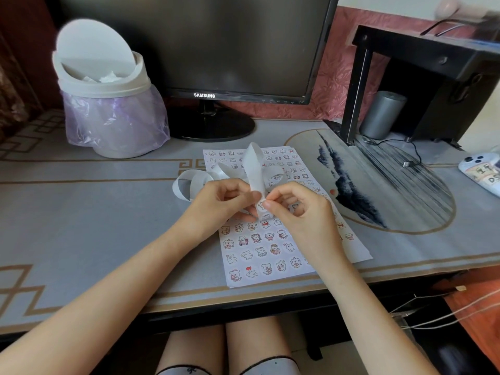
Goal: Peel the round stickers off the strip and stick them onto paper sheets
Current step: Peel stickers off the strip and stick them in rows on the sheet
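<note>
A long white backing strip (pixel 253 163) curls up in loops above the desk. My left hand (pixel 219 201) pinches the strip near its lower end. My right hand (pixel 292 209) meets it there, thumb and forefinger closed on a round sticker (pixel 262 205) at the strip's edge. Beneath both hands lies a paper sheet (pixel 259 255) covered with several rows of round cartoon stickers. A second sheet (pixel 359 255) pokes out under its right side. Whether the sticker is free of the strip is hidden by my fingers.
A white swing-lid bin (pixel 108 104) with a purple liner stands at the back left. A Samsung monitor (pixel 216 50) stands behind the sheets. A black shelf (pixel 422 77) and a grey cylinder (pixel 382 115) are at the back right. A phone (pixel 481 169) lies at the right edge.
</note>
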